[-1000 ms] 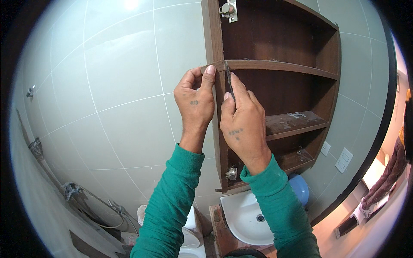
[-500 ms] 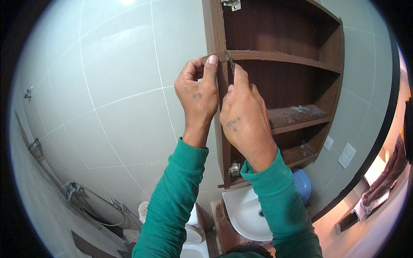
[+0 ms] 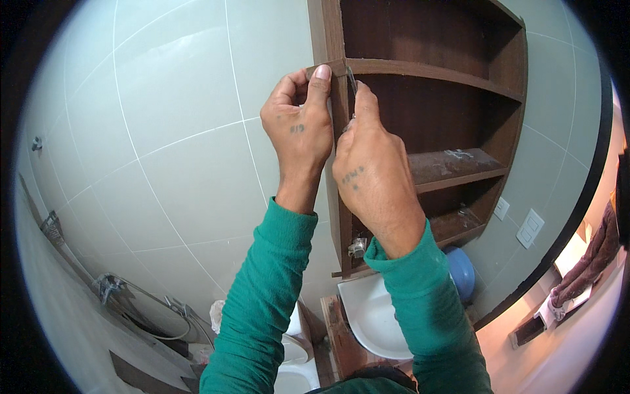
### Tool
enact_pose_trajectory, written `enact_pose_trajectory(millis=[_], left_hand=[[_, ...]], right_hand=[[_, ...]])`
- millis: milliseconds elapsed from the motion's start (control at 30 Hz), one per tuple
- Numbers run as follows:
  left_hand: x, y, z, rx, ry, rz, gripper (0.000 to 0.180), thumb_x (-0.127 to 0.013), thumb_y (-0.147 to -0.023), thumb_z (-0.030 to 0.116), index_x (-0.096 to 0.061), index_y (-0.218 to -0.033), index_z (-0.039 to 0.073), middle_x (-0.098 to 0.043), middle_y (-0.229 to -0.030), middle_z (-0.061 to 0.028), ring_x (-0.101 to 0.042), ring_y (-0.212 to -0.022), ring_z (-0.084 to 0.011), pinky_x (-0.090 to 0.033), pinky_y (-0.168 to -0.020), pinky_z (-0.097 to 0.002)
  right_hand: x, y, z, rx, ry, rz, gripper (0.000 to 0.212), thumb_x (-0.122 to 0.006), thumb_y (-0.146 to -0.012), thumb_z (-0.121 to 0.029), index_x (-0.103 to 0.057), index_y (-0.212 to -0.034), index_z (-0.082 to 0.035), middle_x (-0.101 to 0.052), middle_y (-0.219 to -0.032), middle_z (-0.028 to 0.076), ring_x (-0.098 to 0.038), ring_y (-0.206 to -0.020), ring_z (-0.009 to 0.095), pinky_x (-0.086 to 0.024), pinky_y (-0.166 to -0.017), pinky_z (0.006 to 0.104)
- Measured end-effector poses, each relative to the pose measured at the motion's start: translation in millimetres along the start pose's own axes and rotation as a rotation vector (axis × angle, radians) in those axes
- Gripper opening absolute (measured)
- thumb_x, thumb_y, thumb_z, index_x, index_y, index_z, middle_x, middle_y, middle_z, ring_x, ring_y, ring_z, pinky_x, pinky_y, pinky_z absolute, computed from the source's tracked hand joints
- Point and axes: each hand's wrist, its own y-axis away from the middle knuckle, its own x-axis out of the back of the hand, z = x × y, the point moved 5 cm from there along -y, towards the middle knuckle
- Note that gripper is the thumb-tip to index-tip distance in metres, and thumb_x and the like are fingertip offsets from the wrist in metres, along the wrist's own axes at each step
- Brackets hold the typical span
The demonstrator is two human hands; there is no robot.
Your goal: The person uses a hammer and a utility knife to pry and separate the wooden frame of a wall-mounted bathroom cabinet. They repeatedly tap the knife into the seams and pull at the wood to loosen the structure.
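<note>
A brown wooden cabinet (image 3: 420, 115) with open shelves hangs on the tiled wall. My left hand (image 3: 298, 128) pinches a short brown edging strip (image 3: 337, 68) between thumb and fingers, at the cabinet's left front edge beside the upper shelf. In my right hand (image 3: 375, 171) is a cutter knife with a thin metal blade (image 3: 352, 80). The blade points upward and its tip meets the strip where the shelf joins the side panel. My right fingers wrap round the handle and hide most of it.
Below the cabinet are a metal hinge (image 3: 357, 247), a white washbasin (image 3: 374, 318) and a blue round container (image 3: 461, 274). A toilet (image 3: 293, 354) stands left of the basin. A shower hose (image 3: 157, 338) hangs at lower left. Wall switches (image 3: 530, 228) and a doorway with another person's leg (image 3: 587, 266) lie right.
The view has shifted slightly, so the cabinet and both hands sit higher in it and the upper hinge is out of sight. Both grips stay the same, with the blade still at the strip.
</note>
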Motion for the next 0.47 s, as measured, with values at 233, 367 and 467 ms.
enact_pose_trajectory(millis=[233,367,467], left_hand=[[1,0,0,-0.021,-0.020,0.010,0.030,-0.075,-0.100,0.025,-0.076,-0.100,-0.005,-0.075,-0.085,-0.0084,-0.067,-0.078,-0.0121,-0.055,-0.071,-0.0274],[1,-1,2,-0.027,-0.050,0.008,0.029,-0.074,-0.100,0.024,-0.076,-0.100,-0.005,-0.074,-0.084,-0.0080,-0.067,-0.076,-0.0119,-0.055,-0.069,-0.0275],[1,-2,1,-0.019,-0.031,0.001,0.029,-0.075,-0.100,0.024,-0.077,-0.101,-0.005,-0.074,-0.083,-0.0082,-0.067,-0.076,-0.0119,-0.055,-0.070,-0.0271]], right_hand=[[-7,4,8,0.065,0.001,0.067,0.058,-0.056,-0.101,-0.008,-0.033,-0.152,0.008,-0.070,-0.101,0.040,-0.073,-0.092,0.053,-0.060,-0.084,0.0587],[-6,4,8,0.090,-0.010,0.093,0.059,-0.055,-0.101,-0.007,-0.031,-0.154,0.006,-0.070,-0.105,0.039,-0.072,-0.094,0.054,-0.060,-0.084,0.0587],[-10,4,13,0.085,-0.051,0.087,0.062,-0.057,-0.100,-0.007,-0.030,-0.155,0.003,-0.071,-0.106,0.037,-0.072,-0.093,0.057,-0.059,-0.081,0.0622]])
